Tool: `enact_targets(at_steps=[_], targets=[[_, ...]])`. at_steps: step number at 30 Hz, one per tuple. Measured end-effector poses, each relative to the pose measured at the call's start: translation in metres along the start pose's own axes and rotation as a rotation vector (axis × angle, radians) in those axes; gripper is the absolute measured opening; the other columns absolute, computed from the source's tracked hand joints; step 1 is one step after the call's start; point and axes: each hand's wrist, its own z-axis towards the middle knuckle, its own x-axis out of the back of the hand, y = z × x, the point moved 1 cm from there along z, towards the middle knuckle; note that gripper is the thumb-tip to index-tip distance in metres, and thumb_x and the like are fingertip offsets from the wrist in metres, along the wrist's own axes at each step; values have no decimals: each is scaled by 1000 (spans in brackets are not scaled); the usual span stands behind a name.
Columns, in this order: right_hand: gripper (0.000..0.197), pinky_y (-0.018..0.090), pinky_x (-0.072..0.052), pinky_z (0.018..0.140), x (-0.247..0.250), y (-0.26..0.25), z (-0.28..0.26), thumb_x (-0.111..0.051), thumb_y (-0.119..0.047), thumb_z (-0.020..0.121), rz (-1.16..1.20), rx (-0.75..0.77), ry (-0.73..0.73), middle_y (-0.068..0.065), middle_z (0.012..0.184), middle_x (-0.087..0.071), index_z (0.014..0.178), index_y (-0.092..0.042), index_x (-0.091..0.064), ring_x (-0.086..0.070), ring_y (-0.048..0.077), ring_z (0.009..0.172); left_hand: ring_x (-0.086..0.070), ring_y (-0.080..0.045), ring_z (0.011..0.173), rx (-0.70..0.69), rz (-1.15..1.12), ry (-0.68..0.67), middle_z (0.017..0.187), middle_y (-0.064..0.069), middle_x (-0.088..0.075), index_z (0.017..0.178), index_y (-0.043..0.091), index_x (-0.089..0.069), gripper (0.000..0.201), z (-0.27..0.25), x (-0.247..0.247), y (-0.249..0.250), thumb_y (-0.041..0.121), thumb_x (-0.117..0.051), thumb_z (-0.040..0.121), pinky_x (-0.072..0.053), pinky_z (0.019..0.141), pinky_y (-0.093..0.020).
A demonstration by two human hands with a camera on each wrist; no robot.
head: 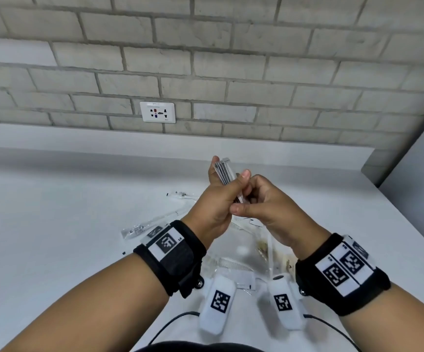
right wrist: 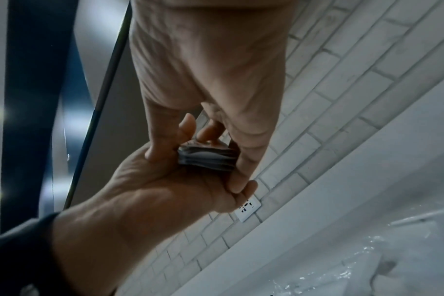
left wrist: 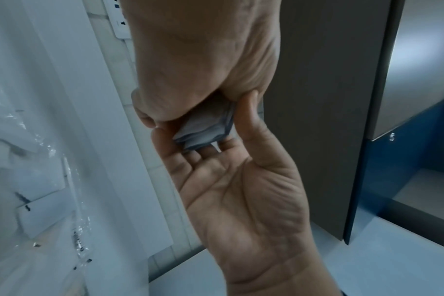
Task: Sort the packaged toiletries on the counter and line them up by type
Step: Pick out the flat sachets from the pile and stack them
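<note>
The small stack of flat packets [head: 225, 171] is held up over the bench [head: 53, 199], not lying on it, and both hands are closed on it. The left hand [head: 214, 207] wraps the stack from the 9 o'clock side, thumb up along its edge. The right hand [head: 264, 201] pinches the lower end from 3 o'clock. In the head view the stack's long axis runs from about 11 o'clock at the top down to 5 o'clock, where it disappears between the fingers. Both hands are equally near, so I judge either could carry the stack on.

The right wrist view shows the end of the stack [right wrist: 207, 158] as several thin layers squared together. What kind of toiletry they are cannot be read. The loose clear wrappers [head: 155, 222] on the bench below, around 6 to 8 o'clock of the hands, are glossy, blurred and partly hidden by the wrists, so their count and types stay unclear.
</note>
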Motion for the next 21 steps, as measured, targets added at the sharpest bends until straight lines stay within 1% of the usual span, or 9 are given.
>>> enact_targets(at_steps=[3,5,7,9,12,15,18,19,21], targets=[[51,33,-39,74,4,2,0,-84,-25,47,-33,-25,-35,0,75,-44,80,-18,-46,-42,15,73,-65,-12,80,-40,-9,-6,82,3,-64,151,37,-2,76,-2,1,-10,14,-50,97,-51,84,-31],[47,38,-40,74,7,7,1,-83,-24,48,-120,-39,-8,-1,73,-44,76,-20,-46,-43,17,73,-66,-10,77,-48,2,-3,74,6,-67,151,36,-2,75,-2,2,-16,14,-49,97,-53,80,-28],[45,43,-43,74,6,15,4,-79,-27,47,-219,-49,27,-1,73,-46,76,-17,-47,-46,18,73,-65,-13,86,-37,-3,20,90,0,-66,151,36,0,75,-3,6,-21,14,-48,98,-53,84,-29],[50,43,-46,73,1,19,7,-75,-29,48,-289,-63,27,0,74,-50,87,-10,-50,-49,18,73,-65,-16,91,-8,-4,42,103,-6,-62,153,30,0,78,-1,16,-27,17,-52,97,-55,84,-29],[49,44,-51,77,-3,19,17,-77,-27,54,-352,-70,-36,9,82,-61,98,-15,-58,-57,17,76,-68,-15,84,20,15,15,95,-6,-66,153,14,1,90,3,33,-26,18,-62,89,-56,75,-27],[37,37,-41,67,-1,20,32,-83,-23,59,-396,-116,-36,-2,68,-53,79,-20,-52,-49,14,65,-67,-13,90,15,112,15,112,-1,-62,150,30,1,90,11,55,-1,9,-62,90,-51,89,-32],[37,31,-38,64,-1,22,48,-85,-21,58,-391,-186,-75,-6,67,-55,72,-25,-50,-49,14,63,-57,-14,115,43,390,-58,136,2,-48,140,33,-25,79,19,79,44,24,-72,76,-47,100,-42],[37,28,-38,61,-3,23,55,-85,-19,60,-402,-202,-99,-5,68,-55,73,-24,-50,-49,14,63,-54,-13,120,66,503,-102,139,4,-45,130,30,-36,68,23,88,57,28,-74,73,-49,99,-42],[36,25,-35,57,-9,26,72,-84,-15,66,-527,-213,-131,-7,69,-53,74,-23,-50,-46,12,61,-47,-10,128,105,791,-220,142,10,-43,107,24,-47,47,35,101,78,27,-79,73,-50,94,-30]])
